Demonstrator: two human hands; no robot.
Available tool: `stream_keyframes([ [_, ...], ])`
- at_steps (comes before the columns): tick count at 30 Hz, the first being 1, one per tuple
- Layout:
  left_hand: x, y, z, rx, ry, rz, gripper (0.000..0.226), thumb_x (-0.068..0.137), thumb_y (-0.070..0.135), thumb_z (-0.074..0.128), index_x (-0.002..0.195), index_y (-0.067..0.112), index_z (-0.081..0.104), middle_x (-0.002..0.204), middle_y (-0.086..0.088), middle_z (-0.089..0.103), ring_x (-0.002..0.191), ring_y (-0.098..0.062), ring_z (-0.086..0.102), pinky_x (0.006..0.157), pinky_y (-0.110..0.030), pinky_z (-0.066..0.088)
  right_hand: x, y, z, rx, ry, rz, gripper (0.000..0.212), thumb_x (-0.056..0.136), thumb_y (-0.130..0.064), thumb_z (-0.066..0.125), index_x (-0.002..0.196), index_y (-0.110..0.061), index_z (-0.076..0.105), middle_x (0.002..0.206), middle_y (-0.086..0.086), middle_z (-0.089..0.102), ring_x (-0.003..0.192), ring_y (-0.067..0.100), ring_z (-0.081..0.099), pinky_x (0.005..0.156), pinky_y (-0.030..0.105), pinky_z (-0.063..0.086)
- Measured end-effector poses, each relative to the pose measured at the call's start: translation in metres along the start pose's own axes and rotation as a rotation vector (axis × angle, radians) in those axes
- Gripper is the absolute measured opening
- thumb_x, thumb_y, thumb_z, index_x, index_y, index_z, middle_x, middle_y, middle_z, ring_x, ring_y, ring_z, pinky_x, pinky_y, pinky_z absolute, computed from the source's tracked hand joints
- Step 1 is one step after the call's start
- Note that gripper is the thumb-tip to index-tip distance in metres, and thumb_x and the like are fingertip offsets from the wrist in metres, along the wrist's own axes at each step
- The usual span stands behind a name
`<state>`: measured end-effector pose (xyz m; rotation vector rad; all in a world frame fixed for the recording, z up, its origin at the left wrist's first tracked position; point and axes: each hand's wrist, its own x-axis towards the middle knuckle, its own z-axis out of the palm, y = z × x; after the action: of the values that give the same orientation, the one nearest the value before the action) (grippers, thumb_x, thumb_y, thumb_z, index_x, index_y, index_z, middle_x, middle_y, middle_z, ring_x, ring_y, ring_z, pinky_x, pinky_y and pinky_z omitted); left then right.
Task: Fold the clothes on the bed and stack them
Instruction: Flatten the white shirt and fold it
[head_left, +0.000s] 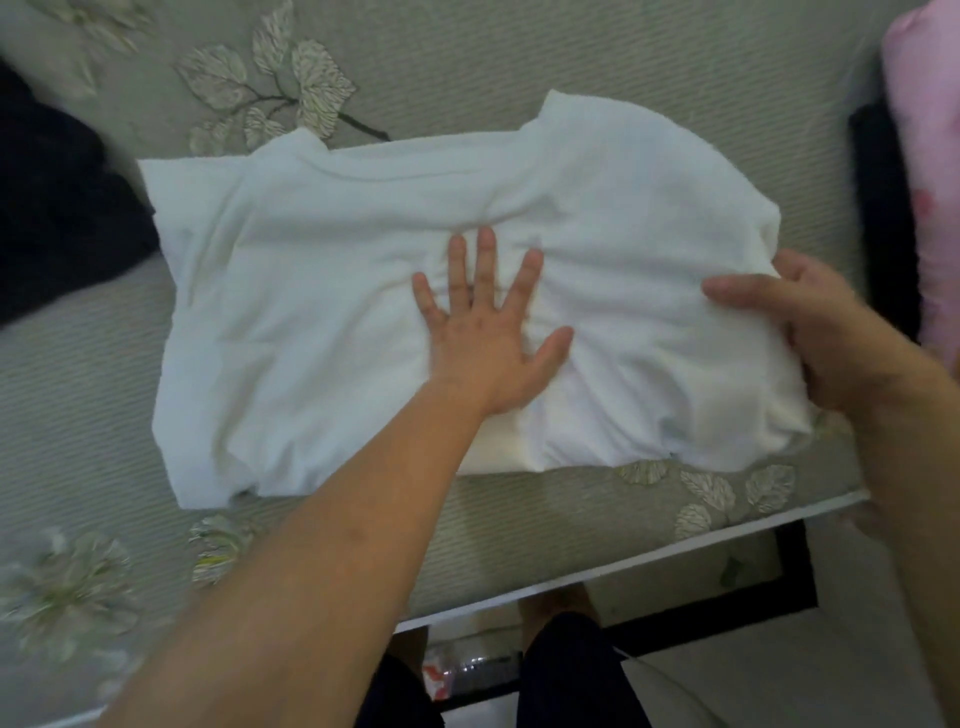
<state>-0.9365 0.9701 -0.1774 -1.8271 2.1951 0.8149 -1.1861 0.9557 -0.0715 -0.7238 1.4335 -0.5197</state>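
The hands are both on the white garment (363, 270). The left hand (483, 332) lies flat on its middle, fingers straight and spread, pressing the cloth down. The right hand (826, 338) takes the garment's right edge, thumb on top and the other fingers seemingly tucked under the fabric, though they are hidden. The garment lies across the bed (519, 67), near its front edge, doubled into a rough rectangle with wrinkles running out from the pressing palm. I judge this piece to be mid-fold: at least one fold looks to be in, and the right side seems ready to be brought over toward the left. A dark garment (57, 218) sits in a heap at the left, just beside the white one, apparently not yet folded. A pink bundle (924, 171) stands at the right edge of view; what it is I cannot tell. No finished stack shows, so most of the task looks to remain
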Motion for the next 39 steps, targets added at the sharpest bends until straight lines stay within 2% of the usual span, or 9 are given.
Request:
stream_keyframes([
  [4,-0.031,-0.058,-0.057,-0.732,0.291,-0.021,0.038,0.096,0.044,0.049,0.12,0.021,0.067,0.138,-0.003,0.057,0.131,-0.018,0.046,0.113,-0.044,0.032,-0.028,-0.051,0.06,-0.155,-0.134,-0.156,0.034,0.069,-0.039,0.082,0.102,-0.03,0.078,0.102,0.0,0.077,0.092,0.019,0.075,0.067,0.025,0.059],
  [8,-0.079,-0.163,-0.088,-0.537,0.655,-0.357,0.027,0.094,0.026,0.054,0.119,0.018,0.062,0.122,-0.001,0.058,0.115,-0.019,0.052,0.1,-0.036,0.04,-0.028,-0.094,0.159,-0.391,-0.264,-0.209,0.052,0.075,-0.049,0.079,0.123,-0.038,0.065,0.115,-0.015,0.072,0.105,0.006,0.069,0.083,0.028,0.057],
  [11,-0.103,-0.226,-0.092,-0.98,0.624,-0.764,0.015,0.096,0.028,0.051,0.106,0.022,0.06,0.107,0.002,0.06,0.102,-0.015,0.055,0.081,-0.026,0.044,-0.003,-0.092,0.259,-0.625,-0.263,-0.292,0.055,0.077,-0.049,0.077,0.128,-0.043,0.057,0.094,-0.03,0.067,0.087,-0.016,0.061,0.068,0.005,0.044],
  [16,-0.133,-0.283,-0.083,-1.601,0.354,-0.942,0.037,0.105,0.041,0.036,0.102,0.015,0.061,0.092,-0.001,0.073,0.1,-0.02,0.066,0.09,-0.04,0.051,0.043,-0.024,0.401,-0.743,-0.412,-0.153,0.08,0.095,-0.041,0.063,0.159,-0.017,0.019,0.126,0.012,0.065,0.118,0.026,0.06,0.1,0.031,0.044],
  [19,-0.14,-0.291,-0.086,-1.677,0.307,-0.969,0.042,0.104,0.042,0.034,0.117,0.01,0.059,0.106,-0.007,0.074,0.108,-0.023,0.066,0.094,-0.042,0.051,0.045,-0.007,0.409,-0.558,-0.365,-0.118,0.065,0.103,-0.031,0.052,0.159,-0.02,0.021,0.136,0.015,0.059,0.113,0.026,0.065,0.108,0.042,0.045],
  [24,-0.133,-0.251,-0.106,-1.13,0.398,-0.902,0.023,0.096,0.029,0.044,0.106,0.015,0.06,0.107,-0.001,0.066,0.103,-0.022,0.06,0.083,-0.035,0.049,0.002,0.001,0.337,-0.35,0.158,-0.455,0.039,0.098,0.003,0.044,0.126,-0.015,0.064,0.123,0.002,0.065,0.103,0.009,0.068,0.094,0.039,0.055],
  [28,-0.123,-0.18,-0.1,-0.438,0.293,-0.472,0.057,0.098,0.047,0.032,0.15,0.026,0.033,0.159,-0.008,0.028,0.146,-0.03,0.022,0.118,-0.055,0.018,-0.018,0.02,0.282,-0.633,0.522,-0.551,0.034,0.1,-0.011,0.049,0.129,-0.018,0.065,0.13,-0.001,0.06,0.122,0.015,0.055,0.106,0.035,0.043],
  [33,-0.123,-0.17,-0.037,0.004,0.103,-0.299,0.075,0.094,0.071,0.01,0.157,0.034,-0.006,0.162,-0.012,-0.023,0.148,-0.038,-0.023,0.112,-0.071,-0.007,-0.004,0.084,0.29,-1.038,0.443,-0.12,0.083,0.093,-0.073,0.029,0.159,-0.032,0.002,0.166,0.016,-0.009,0.152,0.038,-0.006,0.12,0.054,-0.003],
  [39,-0.116,-0.193,-0.009,-0.029,0.168,-0.235,0.084,0.088,0.083,0.016,0.157,0.036,0.006,0.165,-0.01,-0.013,0.15,-0.036,-0.015,0.111,-0.066,-0.009,0.027,0.118,0.283,-1.12,0.433,-0.176,0.087,0.09,-0.08,0.028,0.16,-0.034,0.006,0.167,0.015,-0.001,0.153,0.04,-0.003,0.12,0.063,0.005],
])
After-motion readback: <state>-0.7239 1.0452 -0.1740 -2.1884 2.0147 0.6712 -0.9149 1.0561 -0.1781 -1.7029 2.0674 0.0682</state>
